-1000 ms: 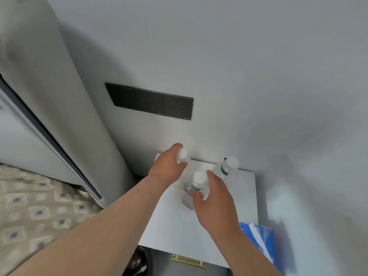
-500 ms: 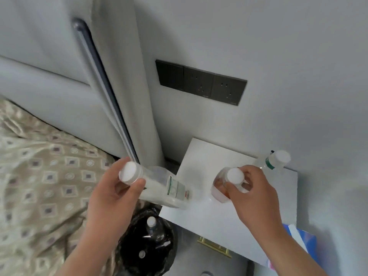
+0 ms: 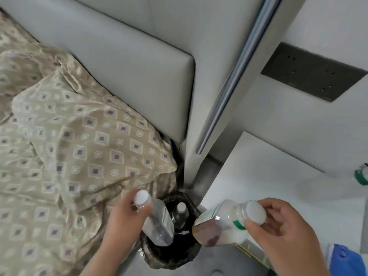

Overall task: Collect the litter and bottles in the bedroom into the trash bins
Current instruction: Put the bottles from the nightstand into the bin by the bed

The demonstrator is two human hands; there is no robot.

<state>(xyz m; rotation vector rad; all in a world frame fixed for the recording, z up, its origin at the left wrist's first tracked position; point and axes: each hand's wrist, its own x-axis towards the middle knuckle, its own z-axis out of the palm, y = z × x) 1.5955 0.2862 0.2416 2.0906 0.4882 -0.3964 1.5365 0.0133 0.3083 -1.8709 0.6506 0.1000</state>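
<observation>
Clear plastic fills both grips: the left hand (image 3: 123, 220) curls round the neck of a capped water bottle (image 3: 157, 222), whose base tilts down and away from that grip into the mouth of the black-bagged trash bin (image 3: 169, 259). The right hand (image 3: 282, 236) pinches the white-capped end of a second bottle (image 3: 225, 226), which lies nearly level with its base pointing from the grip towards the bin. 1 second ago both bottles stood on the white nightstand (image 3: 268, 176) under the closing hands; now both are lifted off it, and the left one has swung over the bin. That probably leaves only 2 releases for this pair. 1 capped bottle (image 3: 181, 209) already lies in the bin, just beyond the left grip's bottle. A 3rd, green-banded bottle (image 3: 361, 176) remains on the nightstand, well beyond the right grip. Room is tight: the bin sits wedged between the patterned bedspread (image 3: 79, 146), outboard of the left grip, and the nightstand's edge, beneath the right grip's bottle. With the mouth partly taken, dropping 1 bottle at a time looks safer. A blue tissue box (image 3: 344, 259) lies just behind the right wrist.
</observation>
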